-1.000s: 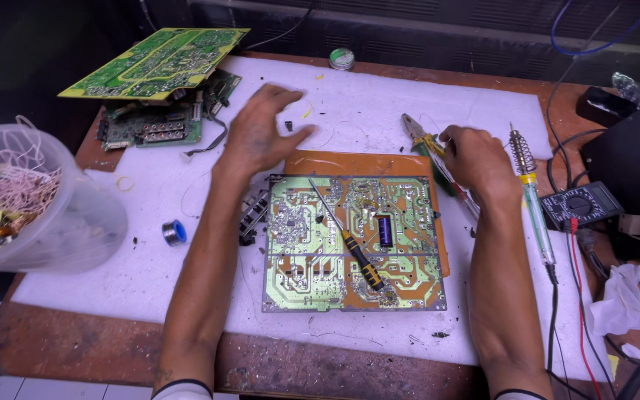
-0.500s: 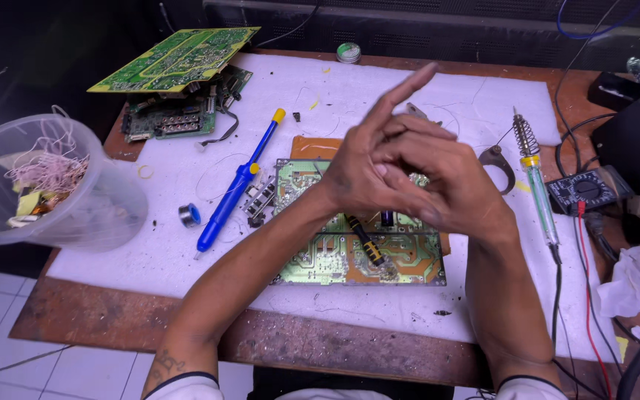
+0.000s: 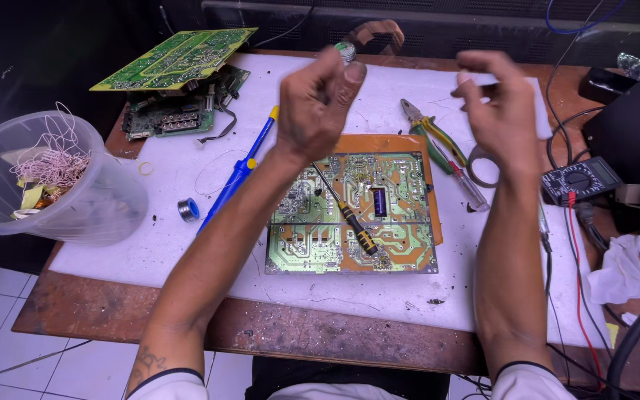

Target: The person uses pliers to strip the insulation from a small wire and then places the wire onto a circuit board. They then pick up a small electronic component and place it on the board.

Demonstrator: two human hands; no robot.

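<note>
Left hand [image 3: 318, 111]: raised above the surface, fingers loosely curled, thumb up; blurred, and I could see nothing grasped in it.
Right hand [image 3: 499, 111]: raised likewise, well apart from my left, fingers bent and released — holding nothing that I could make out.
Circuit board [image 3: 394, 244]: green, lay flat on an orange sheet [image 3: 350, 144] below and between my hands, solder side up.
Screwdriver [image 3: 350, 219]: black-and-yellow handle, lay slantwise across the circuit board.
Blue tool [image 3: 237, 176]: long, yellow-tipped, lay on the surface just left of the circuit board, under my left forearm.
Pliers [image 3: 427, 130]: green-handled, lay right of the orange sheet, near my right hand.
Tape roll [image 3: 483, 167]: lay beside the pliers, partly hidden by my right wrist.
Solder spool [image 3: 188, 210]: small, lay left of the blue tool.
Plastic tub [image 3: 75, 192]: clear, held wire scraps — stood at the left edge.
Stacked boards [image 3: 175, 59]: green, lay at the far left corner.
Multimeter [image 3: 581, 180]: dark, lay at the right edge.
Surface [image 3: 112, 244]: white mat over worn wood.
</note>
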